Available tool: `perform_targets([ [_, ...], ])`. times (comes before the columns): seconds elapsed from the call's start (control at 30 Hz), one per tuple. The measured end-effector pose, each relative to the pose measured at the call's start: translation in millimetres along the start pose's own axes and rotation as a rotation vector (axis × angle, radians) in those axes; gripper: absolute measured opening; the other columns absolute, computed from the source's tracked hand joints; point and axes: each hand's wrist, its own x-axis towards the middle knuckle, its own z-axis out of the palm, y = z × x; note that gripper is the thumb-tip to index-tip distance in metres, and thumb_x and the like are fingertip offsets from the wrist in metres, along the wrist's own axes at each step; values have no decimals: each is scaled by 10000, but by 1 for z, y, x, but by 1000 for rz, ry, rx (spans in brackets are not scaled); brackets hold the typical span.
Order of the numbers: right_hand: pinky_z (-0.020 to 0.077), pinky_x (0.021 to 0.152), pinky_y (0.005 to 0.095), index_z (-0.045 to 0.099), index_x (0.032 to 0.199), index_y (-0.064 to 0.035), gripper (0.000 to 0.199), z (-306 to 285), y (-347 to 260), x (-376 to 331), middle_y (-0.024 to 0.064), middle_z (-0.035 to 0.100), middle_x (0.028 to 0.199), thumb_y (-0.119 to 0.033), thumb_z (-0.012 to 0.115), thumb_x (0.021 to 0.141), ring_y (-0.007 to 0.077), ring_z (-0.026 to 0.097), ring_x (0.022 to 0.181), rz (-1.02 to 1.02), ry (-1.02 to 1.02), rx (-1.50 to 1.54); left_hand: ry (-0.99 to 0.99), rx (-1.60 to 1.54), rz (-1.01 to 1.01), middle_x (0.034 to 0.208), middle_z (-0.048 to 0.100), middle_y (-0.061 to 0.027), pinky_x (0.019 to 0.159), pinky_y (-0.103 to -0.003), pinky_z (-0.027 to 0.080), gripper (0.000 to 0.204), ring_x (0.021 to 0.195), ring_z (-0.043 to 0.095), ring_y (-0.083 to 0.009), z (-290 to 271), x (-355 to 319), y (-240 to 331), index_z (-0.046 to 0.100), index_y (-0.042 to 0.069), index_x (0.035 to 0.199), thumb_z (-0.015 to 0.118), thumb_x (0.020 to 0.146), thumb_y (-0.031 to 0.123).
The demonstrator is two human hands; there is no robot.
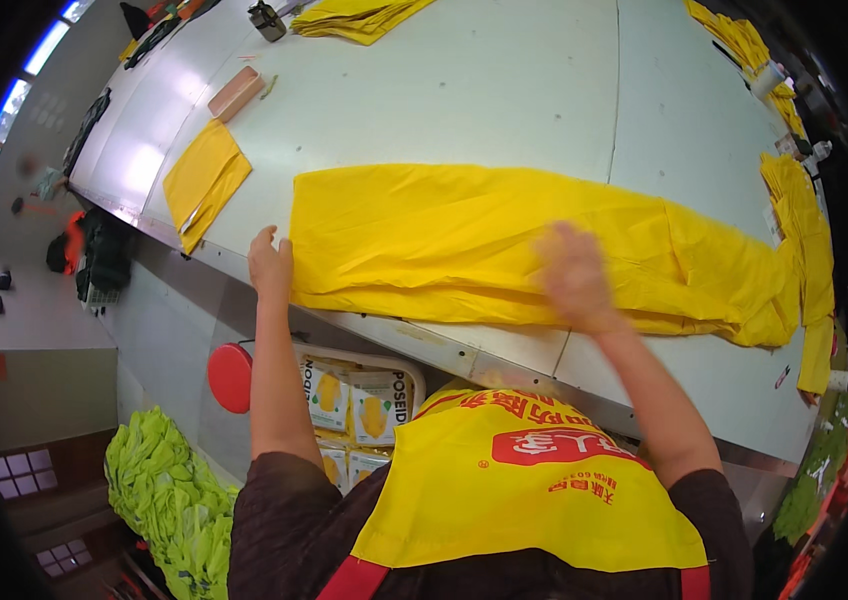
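A long yellow plastic-looking garment or sheet, wrinkled and folded lengthwise, lies across the table in front of me. My left hand is at its left end, with thumb and fingers apart and the thumb next to the cloth's edge; it holds nothing that I can see. Over the middle of the yellow cloth is my right hand, smeared by motion. Its fingers cannot be made out, nor whether it touches the cloth. Left of the cloth, a neatly folded yellow piece rests at the table's edge.
The pale table carries a pinkish block, a dark jar and more yellow stacks. Yellow cloth lies at the right. Below the front edge are a red round stool, a bin of packets and a lime-green heap.
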Motion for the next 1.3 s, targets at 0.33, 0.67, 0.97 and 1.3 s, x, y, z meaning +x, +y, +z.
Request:
perform_targets([
  [0.33, 334, 963, 461, 415, 1282, -65, 584, 70, -76, 99, 144, 386, 1343, -414, 549, 833, 283, 415, 1196, 350, -901, 1076, -531, -418, -369, 950, 614, -164, 684, -340, 499, 553, 835, 616, -241, 29, 62, -5, 489, -59, 1144, 649, 730, 270],
  [0.67, 347, 945, 456, 281, 1330, -66, 629, 177, -118, 234, 94, 335, 1351, -353, 545, 837, 263, 368, 1203, 1128, -579, 1572, -782, -485, -339, 872, 583, -56, 565, -292, 488, 418, 669, 574, -136, 14, 75, -3, 474, 49, 1150, 593, 785, 215],
  [0.97, 326, 912, 418, 457, 1184, 17, 548, 127, -178, 61, 191, 427, 1249, -205, 606, 706, 298, 403, 1133, 85, -471, 526, -672, -251, -111, 799, 550, -66, 467, -280, 418, 523, 569, 509, -115, 28, 51, -38, 416, 30, 1193, 631, 792, 286],
  [1.3, 273, 945, 415, 434, 1196, 65, 616, 127, -186, 55, 217, 376, 1299, -191, 638, 673, 304, 342, 1175, 44, -475, 541, -708, -623, -468, 943, 599, -116, 603, -303, 511, 406, 745, 612, -182, 25, 46, -30, 473, -6, 1134, 614, 789, 153],
])
